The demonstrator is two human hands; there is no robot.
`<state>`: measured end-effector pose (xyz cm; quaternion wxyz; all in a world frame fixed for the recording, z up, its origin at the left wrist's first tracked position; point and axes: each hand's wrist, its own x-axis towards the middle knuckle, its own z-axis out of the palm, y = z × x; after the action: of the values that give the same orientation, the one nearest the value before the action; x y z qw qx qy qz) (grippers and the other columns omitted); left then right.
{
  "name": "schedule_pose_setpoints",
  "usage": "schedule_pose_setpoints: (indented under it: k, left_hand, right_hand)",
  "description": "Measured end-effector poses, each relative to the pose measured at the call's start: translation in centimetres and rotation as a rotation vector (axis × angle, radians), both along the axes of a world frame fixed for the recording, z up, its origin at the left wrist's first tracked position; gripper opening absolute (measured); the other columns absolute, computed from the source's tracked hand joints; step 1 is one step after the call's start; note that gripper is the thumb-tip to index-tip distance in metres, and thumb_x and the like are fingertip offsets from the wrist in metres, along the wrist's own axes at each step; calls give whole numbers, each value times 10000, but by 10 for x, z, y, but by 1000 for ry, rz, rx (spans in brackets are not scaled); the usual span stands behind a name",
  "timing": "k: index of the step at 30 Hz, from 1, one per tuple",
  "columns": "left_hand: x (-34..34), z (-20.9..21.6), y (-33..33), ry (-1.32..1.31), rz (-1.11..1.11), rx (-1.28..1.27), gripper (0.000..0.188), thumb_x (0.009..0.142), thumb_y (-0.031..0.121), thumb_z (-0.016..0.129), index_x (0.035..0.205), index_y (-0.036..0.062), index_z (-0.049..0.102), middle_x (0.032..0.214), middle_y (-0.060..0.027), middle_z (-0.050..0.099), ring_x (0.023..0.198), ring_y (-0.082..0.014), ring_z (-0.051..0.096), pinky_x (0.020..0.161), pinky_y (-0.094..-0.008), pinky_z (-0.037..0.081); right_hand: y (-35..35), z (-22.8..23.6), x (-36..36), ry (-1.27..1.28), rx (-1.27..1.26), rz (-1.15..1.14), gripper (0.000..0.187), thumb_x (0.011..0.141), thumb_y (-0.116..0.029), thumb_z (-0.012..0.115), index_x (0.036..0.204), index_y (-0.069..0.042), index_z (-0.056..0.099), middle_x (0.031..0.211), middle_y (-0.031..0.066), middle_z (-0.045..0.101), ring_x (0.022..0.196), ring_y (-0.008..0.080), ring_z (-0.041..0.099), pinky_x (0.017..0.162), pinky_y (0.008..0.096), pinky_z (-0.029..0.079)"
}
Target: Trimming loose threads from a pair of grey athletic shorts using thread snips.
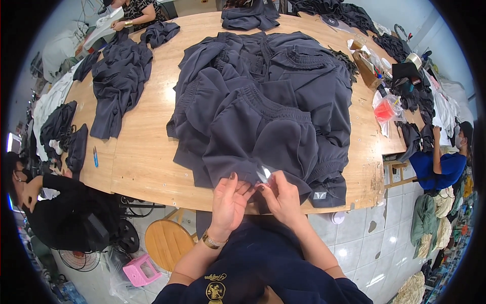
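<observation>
In front of me a pair of dark grey shorts [260,134] with a gathered elastic waistband lies on top of a pile. My right hand [282,201] is closed, thumb against fingers, at a small glossy clear piece of film [265,174] by the shorts' lower edge. Just left of it, my left hand [229,203] is turned palm up, its thumb apart from its bent fingers. Those fingertips come close to the right ones, over the dark cloth. What lies between the fingertips is too small to make out fully.
More dark garments [319,76] make up the pile on the wooden table [152,167]. Blue-handled snips [95,157] lie at left, beyond them a crumpled dark garment [121,81]. A red container in plastic [387,109] stands at right. Co-workers sit around; a round stool [169,243] is below.
</observation>
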<state>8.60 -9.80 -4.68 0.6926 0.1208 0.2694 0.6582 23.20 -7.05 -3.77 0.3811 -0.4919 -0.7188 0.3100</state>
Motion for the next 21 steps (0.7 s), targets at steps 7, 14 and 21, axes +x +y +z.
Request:
schedule_pose_setpoints:
  k: [7,14,21]
  left_hand:
    - [7,3,-2,93,12,-29,239,992,228,445,996,32,582,967,-90,646,889,-164,621,811,-314,501]
    - [1,0,-3,50,-55,-3,270,996,242,428,1033,18,575,987,-97,647,930,-184,629,883,-361,502]
    - [-1,11,6,4,54,-19,246,990,210,441,1042,9,572,1056,-122,622,1021,-221,598,986,-465,447]
  right_hand:
    - [12,2,-9,114,179,75,344,703,-74,693,1039,-55,624,646,33,587,502,158,559,485,259,408]
    - [7,-5,-10,70,459,184,306,604,-7,698,903,-55,651,582,23,529,466,174,491,469,288,365]
    - [-11,-9,9,188,388,278,201,695,-52,718,883,-48,647,634,39,581,479,158,524,475,260,402]
